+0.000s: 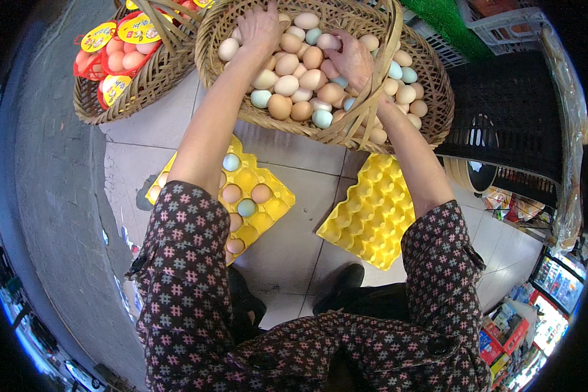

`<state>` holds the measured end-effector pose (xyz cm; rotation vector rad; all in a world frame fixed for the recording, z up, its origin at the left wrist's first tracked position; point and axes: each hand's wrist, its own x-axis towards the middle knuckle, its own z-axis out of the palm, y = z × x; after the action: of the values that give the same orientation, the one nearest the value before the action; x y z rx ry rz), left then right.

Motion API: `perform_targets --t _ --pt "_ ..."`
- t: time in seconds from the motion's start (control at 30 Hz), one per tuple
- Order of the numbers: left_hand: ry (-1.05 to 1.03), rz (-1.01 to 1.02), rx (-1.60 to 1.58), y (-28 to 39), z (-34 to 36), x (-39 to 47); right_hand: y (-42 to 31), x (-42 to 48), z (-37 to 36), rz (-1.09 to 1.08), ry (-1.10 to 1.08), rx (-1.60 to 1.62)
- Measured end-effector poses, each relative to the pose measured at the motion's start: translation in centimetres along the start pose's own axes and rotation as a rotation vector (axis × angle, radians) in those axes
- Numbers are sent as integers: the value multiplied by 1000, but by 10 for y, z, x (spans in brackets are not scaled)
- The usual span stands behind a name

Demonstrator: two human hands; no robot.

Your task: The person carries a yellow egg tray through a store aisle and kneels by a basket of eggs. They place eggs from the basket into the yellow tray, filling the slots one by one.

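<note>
A large woven basket [424, 132] with a tall handle holds many brown, cream and pale blue eggs [286, 85]. My left hand [260, 27] reaches over the eggs at the basket's upper left; its fingertips are partly cut off by the frame's top edge. Beneath the handle, on the right, my right hand [354, 61] rests among the eggs, its fingers beside a pinkish egg [329, 42]; a grip cannot be made out. Below the left forearm lies a yellow egg tray [274, 206] with several eggs in it. Another yellow egg tray [367, 210], with no eggs visible, lies near the right forearm.
At the upper left a second woven basket [149, 85] holds red net bags of eggs [127, 56] with yellow labels. A black plastic crate [504, 108] stands at the right, packaged goods [504, 333] lower right. My shoes are on the tiled floor [284, 245] between the trays.
</note>
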<state>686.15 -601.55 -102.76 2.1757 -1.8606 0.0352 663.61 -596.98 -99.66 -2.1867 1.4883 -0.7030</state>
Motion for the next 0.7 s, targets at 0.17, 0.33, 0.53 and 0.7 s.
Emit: perform_targets --t 0.17,0.33,0.53,0.7 --pt "222 609 -48 52 -21 -33 20 -12 0 -6 92 68" --pt "180 743 430 41 32 0 39 -9 18 -149 42 60" --pt "80 764 158 69 35 12 6 -62 -42 -172 106 144" --pt "155 903 143 57 48 21 19 -73 -44 -170 206 201"
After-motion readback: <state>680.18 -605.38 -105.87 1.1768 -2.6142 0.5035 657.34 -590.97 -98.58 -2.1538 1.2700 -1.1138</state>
